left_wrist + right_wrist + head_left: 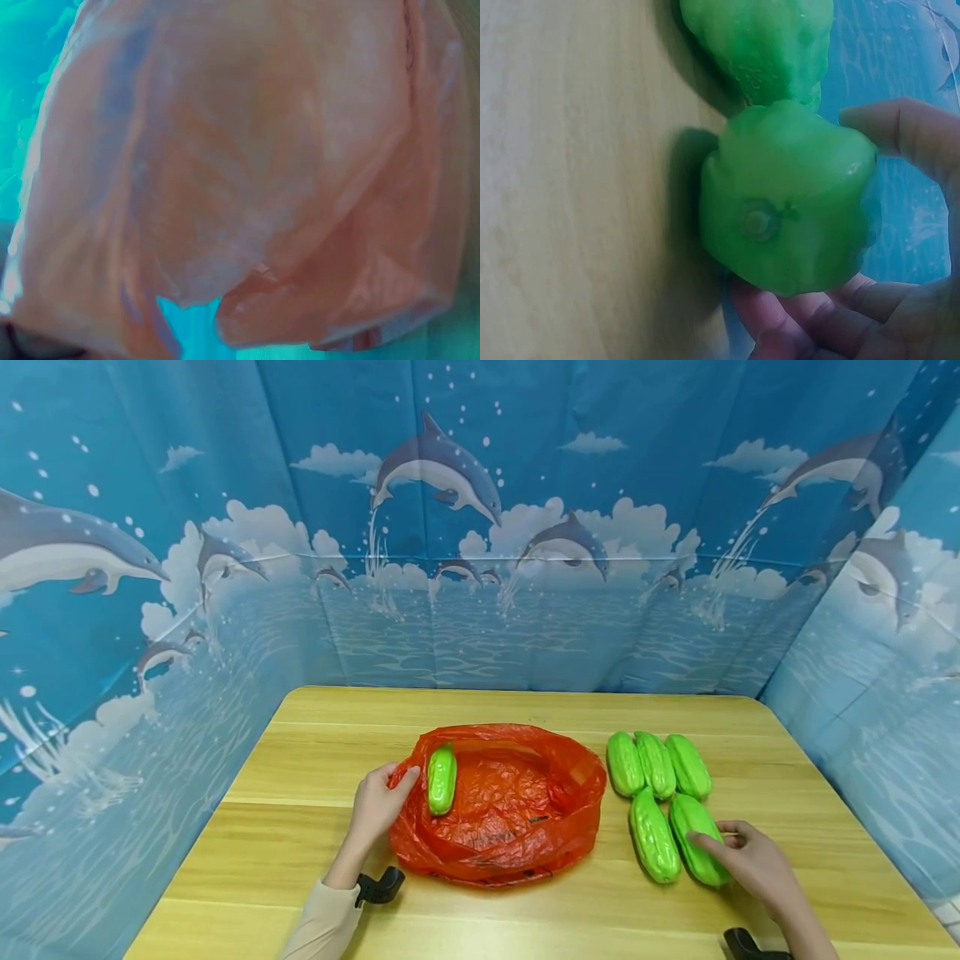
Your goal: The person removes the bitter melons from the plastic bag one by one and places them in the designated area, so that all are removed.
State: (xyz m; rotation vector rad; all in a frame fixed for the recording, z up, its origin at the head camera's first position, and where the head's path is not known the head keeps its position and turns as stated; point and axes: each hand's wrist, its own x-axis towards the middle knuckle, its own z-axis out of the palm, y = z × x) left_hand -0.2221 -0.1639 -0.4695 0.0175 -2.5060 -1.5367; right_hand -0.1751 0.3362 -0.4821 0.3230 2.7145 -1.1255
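Observation:
A red plastic bag point(517, 852) lies on the table with its mouth spread wide. One glossy green gourd point(442, 781) is inside, against the left wall. My left hand point(379, 803) pinches the bag's left rim between thumb and fingers; the bag's film point(225, 165) fills most of the left wrist view. To the right of the bag, my right hand point(757, 860) grips the near-right green gourd point(697, 841), thumb on one side and fingers curled on the other. Its rounded end with a small nub point(758, 220) faces the right wrist camera.
Beside the held gourd lies another gourd point(655, 837). Just behind are several more in a row, among them a right-hand one point(687, 766). The wooden table point(300, 793) is bordered by a dolphin-print curtain point(480, 635) at the back and sides.

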